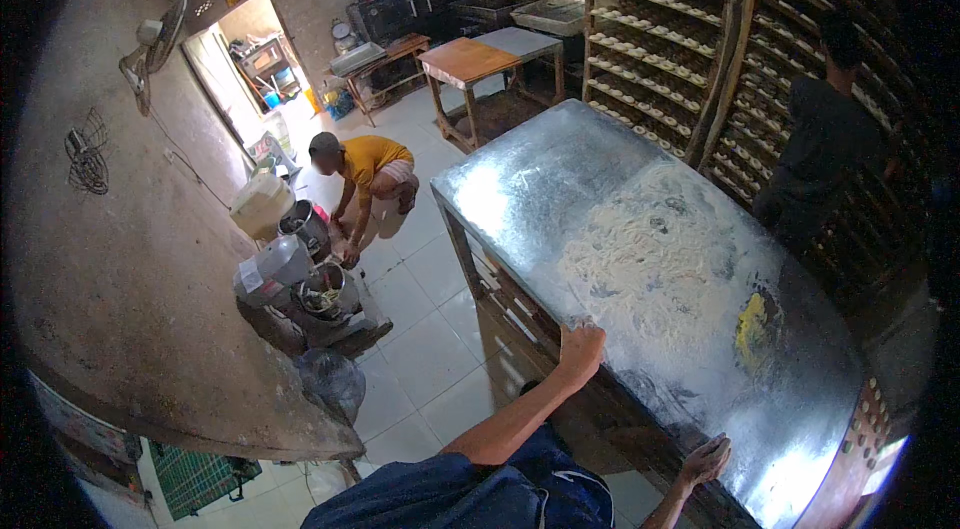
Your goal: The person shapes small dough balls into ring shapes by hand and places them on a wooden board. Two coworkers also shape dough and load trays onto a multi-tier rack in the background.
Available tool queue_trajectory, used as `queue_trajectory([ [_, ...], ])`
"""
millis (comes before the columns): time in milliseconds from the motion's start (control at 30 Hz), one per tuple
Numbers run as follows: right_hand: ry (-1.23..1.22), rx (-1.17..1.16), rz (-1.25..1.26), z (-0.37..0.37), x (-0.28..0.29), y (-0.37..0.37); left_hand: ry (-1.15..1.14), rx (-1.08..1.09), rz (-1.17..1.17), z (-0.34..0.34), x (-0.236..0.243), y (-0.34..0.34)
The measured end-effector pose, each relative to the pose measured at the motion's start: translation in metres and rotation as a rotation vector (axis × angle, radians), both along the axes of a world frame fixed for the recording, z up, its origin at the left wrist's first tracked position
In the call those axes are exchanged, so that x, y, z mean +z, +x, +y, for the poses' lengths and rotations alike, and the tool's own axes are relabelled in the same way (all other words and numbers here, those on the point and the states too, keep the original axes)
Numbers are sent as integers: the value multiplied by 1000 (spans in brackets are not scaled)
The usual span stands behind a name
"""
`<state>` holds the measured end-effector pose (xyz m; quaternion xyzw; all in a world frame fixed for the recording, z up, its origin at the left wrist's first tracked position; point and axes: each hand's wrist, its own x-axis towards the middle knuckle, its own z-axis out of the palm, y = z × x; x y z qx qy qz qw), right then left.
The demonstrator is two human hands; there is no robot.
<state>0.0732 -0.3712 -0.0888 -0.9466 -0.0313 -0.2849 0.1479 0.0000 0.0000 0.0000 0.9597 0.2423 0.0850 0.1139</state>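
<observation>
A long metal-topped table (540, 179) stands in front of me, dusted with a wide patch of flour (650, 249) and a small yellow smear (752, 321). My left hand (580, 345) curls over the table's near edge and grips it, arm stretched out. My right hand (707, 459) rests farther right on the same edge, fingers apart, holding nothing. My dark blue clothing fills the lower middle of the view.
A person in a yellow shirt (368, 167) crouches on the tiled floor beside a stand mixer (285, 274). Another person in dark clothes (822, 144) stands at tall wooden racks (650, 49) lined with dough pieces. A wooden table (466, 59), wall fan (155, 41) and doorway (255, 59) lie beyond.
</observation>
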Motion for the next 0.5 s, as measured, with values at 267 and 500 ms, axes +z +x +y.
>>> queue_trajectory([
  [267, -18, 16, -39, -3, -11, 8, 57, -23, -58, 2, -4, -2],
  [500, -48, 7, -160, -11, -21, 6, -10, -69, -51, 2, -11, 1],
])
